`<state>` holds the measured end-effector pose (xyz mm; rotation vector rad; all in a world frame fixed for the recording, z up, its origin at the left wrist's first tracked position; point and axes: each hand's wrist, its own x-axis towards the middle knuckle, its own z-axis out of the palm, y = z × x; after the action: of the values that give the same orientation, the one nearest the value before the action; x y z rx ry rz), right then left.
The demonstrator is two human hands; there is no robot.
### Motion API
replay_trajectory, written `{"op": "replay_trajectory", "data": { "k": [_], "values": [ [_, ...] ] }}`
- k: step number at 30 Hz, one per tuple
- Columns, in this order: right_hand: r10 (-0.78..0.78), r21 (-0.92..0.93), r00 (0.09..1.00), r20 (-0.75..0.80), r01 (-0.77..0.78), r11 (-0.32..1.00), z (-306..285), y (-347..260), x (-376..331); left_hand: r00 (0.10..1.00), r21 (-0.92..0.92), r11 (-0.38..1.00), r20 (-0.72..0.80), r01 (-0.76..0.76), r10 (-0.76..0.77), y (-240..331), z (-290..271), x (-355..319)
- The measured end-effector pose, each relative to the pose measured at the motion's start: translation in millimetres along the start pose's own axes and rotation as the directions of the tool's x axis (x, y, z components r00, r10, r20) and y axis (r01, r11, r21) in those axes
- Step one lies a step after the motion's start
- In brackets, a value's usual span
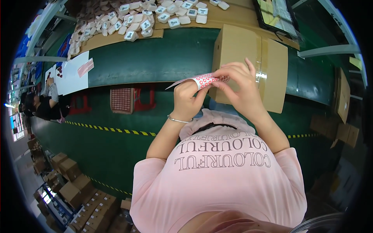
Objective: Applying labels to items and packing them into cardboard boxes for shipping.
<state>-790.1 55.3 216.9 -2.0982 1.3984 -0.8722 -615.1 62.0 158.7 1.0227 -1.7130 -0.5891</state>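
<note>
Between my hands is a white sticker sheet (203, 80) with rows of small red round stickers, bent into a curve. My left hand (188, 97) grips its left part, the thumb pressed along the lower edge. At the sheet's right end my right hand (239, 83) has thumb and index finger pinched together, the other fingers raised and apart. Whether a sticker is between those fingertips is too small to tell. Right behind the hands stands a large closed cardboard box (248, 50) with clear tape over its seam, on the green bench.
Many small white and pinkish square cases (136, 19) lie heaped on cardboard at the back left. A black tray (276, 17) sits back right. White paper (75, 73) lies left on the green bench (147, 54). A co-worker (44, 101) sits far left. Red stools (145, 99) stand below.
</note>
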Motion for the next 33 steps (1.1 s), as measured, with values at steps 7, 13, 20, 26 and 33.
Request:
{"op": "replay_trajectory", "data": {
  "k": [7,13,20,26,33],
  "values": [
    [-0.01,-0.024,1.0,-0.026,0.01,1.0,9.1,-3.6,-3.7,0.991,0.038,0.998,0.122,0.053,-0.057,-5.8,-12.0,-6.1],
    [0.097,0.033,0.995,0.034,-0.098,0.995,15.9,-11.4,-4.1,0.996,0.04,0.999,0.089,-0.031,0.028,-11.6,-18.6,-7.5],
    [0.018,-0.015,1.0,0.017,-0.017,1.0,24.4,-17.1,-4.7,0.992,-0.102,0.995,0.13,0.01,0.003,-4.1,-33.4,-7.4],
    [0.07,0.0,0.997,0.01,-0.07,0.998,32.0,-23.4,-5.4,0.988,-0.174,0.978,0.121,0.112,-0.091,-9.6,-38.5,-12.0],
    [0.182,0.09,0.983,-0.034,-0.178,0.98,40.8,-25.0,-9.2,0.969,-0.191,0.962,0.192,0.194,-0.157,-14.5,-41.9,-17.0]
  ]
}}
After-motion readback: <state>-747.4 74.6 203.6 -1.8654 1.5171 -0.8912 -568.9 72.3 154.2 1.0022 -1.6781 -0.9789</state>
